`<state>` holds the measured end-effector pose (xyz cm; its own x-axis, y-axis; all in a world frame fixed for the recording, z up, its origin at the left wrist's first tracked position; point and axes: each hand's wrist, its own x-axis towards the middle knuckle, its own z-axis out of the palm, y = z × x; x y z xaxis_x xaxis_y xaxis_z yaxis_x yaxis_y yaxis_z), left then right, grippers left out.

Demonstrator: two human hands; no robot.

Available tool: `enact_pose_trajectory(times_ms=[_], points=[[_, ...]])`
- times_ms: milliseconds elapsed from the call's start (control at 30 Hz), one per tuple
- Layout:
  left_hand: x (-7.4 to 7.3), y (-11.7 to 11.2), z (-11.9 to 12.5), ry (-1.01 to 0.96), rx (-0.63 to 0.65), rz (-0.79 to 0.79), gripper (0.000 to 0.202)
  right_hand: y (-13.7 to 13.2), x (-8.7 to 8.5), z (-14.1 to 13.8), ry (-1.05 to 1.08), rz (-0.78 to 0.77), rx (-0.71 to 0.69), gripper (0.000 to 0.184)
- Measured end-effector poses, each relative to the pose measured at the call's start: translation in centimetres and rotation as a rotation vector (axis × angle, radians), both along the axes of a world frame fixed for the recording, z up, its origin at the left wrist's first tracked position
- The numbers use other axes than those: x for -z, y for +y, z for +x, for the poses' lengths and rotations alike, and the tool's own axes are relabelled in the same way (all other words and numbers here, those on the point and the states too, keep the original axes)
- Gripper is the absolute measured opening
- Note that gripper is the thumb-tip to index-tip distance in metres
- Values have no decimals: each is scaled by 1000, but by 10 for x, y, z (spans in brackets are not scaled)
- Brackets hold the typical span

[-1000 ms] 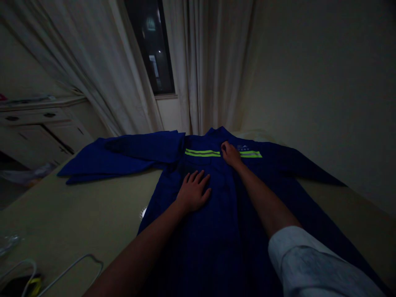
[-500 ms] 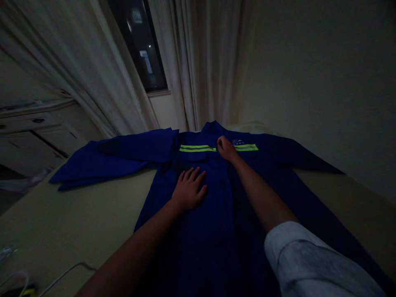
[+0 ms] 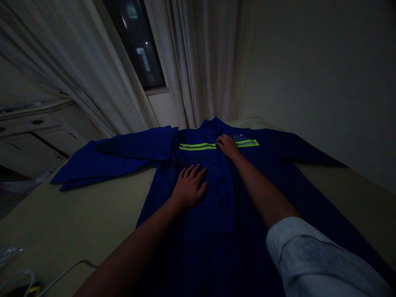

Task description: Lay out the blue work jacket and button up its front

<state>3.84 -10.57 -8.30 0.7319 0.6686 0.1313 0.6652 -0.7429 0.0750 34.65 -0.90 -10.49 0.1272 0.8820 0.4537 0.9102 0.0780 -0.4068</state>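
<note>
along the near edge, a pale greenish surface [image 3: 77, 214] carries a thin white cable [image 3: 68, 274], a small dark item with a yellow mark [image 3: 31, 289] that is too dim to name, and a scrap of clear plastic [image 3: 9, 253] at the left. from the lower right, a rolled white sleeve [image 3: 312, 255] covers the right forearm. the left hand [image 3: 189, 186] lies open and flat on the front of a dark blue work jacket [image 3: 210, 247], fingers spread, holding nothing. the right hand [image 3: 227, 146] rests higher up, near the chest, its fingers slightly curled on the cloth; whether they have hold of it, i cannot tell. the jacket lies spread out on the surface, its lower part sunk in shadow and cut off by the frame. a pocket flap [image 3: 198, 156] sits just below the left-hand run of neon yellow reflective stripes [image 3: 198, 146], but the dark cloth hides whether anything is inside. the jacket's sleeve [image 3: 123, 154] lies doubled over at the left. past the collar [image 3: 213, 123], a pale cushion [image 3: 250, 122] shows. farther left stands a cream cabinet with drawers [image 3: 34, 128]. beyond hang pale curtains [image 3: 198, 62] beside a dark window [image 3: 133, 45], with a plain wall [image 3: 318, 70] at right.
</note>
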Motion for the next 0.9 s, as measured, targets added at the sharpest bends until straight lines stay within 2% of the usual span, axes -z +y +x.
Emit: enact_pose_trajectory(times_ms=[633,767,900], points=[[-1,-1,0,15,-4,-28,63,-2,-6,-9,-69,-79,40,12],[-21,5,6,81,16,-26,61,-6,-9,-10,-66,-66,46,13],[-47,33,35,192,32,-28,40,-8,-11,-12,-76,-51,70,12]])
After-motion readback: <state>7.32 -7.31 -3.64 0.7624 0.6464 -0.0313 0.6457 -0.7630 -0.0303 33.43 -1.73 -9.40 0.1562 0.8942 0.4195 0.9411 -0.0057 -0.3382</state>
